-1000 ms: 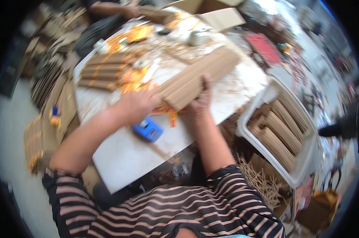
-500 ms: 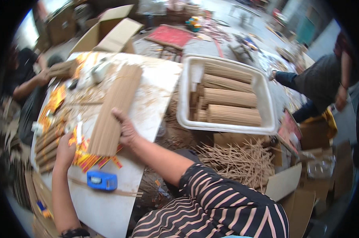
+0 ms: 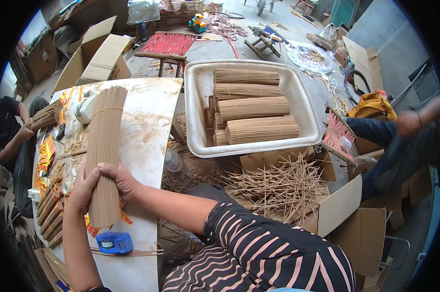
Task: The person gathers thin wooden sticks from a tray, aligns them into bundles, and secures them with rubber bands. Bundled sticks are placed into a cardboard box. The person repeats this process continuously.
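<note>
A thick bundle of incense sticks (image 3: 105, 141), thin and brown with a yellow band round its upper part, stands tilted over the white table (image 3: 152, 107). My left hand (image 3: 84, 187) is closed on the bundle's left side. From the right, my right hand (image 3: 120, 181) grips it too, the fingers of both hands nearly meeting across the front. Below the bundle's lower end sits a blue tape dispenser (image 3: 114, 242) on a few loose sticks (image 3: 142, 252). Red and yellow paper labels (image 3: 125, 217) lie partly under the bundle. Smaller stick bundles (image 3: 50, 214) are stacked left of my left hand.
A white plastic tub (image 3: 254, 149) with several banded bundles stands right of the table. Nearer me, a carton holds loose broken sticks (image 3: 278, 187). A co-worker's hands (image 3: 28, 130) hold sticks at the far left; another person's arm (image 3: 419, 117) is blurred at right. A red stool (image 3: 169, 45) stands behind.
My left hand has come up from the labels and taken hold of the bundle. The bundle is now more upright. My view has shifted, and the person at right has moved.
</note>
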Tool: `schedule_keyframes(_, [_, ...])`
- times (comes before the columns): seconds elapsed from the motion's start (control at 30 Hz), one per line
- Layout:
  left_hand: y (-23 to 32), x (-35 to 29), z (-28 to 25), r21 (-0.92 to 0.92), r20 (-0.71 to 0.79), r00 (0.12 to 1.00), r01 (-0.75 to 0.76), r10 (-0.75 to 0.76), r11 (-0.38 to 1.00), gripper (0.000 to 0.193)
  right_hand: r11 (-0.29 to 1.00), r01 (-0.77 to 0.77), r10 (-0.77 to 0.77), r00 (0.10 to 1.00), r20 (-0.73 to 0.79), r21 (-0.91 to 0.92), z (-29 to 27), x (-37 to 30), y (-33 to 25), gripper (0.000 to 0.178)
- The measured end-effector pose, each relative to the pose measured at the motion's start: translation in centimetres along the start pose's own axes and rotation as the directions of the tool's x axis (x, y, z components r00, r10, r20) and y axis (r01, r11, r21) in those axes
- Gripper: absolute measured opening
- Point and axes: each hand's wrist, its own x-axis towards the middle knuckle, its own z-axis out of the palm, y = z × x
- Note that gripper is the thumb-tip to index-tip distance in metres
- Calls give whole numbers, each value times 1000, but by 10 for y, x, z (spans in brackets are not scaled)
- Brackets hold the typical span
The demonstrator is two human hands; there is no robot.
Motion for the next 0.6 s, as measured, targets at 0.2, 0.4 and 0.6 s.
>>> schedule_keyframes(0.2, [10, -11, 9, 11, -96, 988, -124, 124, 992, 71, 993, 82, -73, 991, 109, -83, 15, 0, -22, 77])
schedule_keyframes(0.4, [9, -6, 25, 293, -131, 949, -238, 285, 926, 64, 989, -150, 148, 982, -118, -5, -11, 3, -25, 38])
schedule_keyframes(0.6, [66, -35, 4, 720, -43, 987, -76, 153, 690, 55, 975, -224, 224, 973, 56, 4, 7, -9, -40, 48])
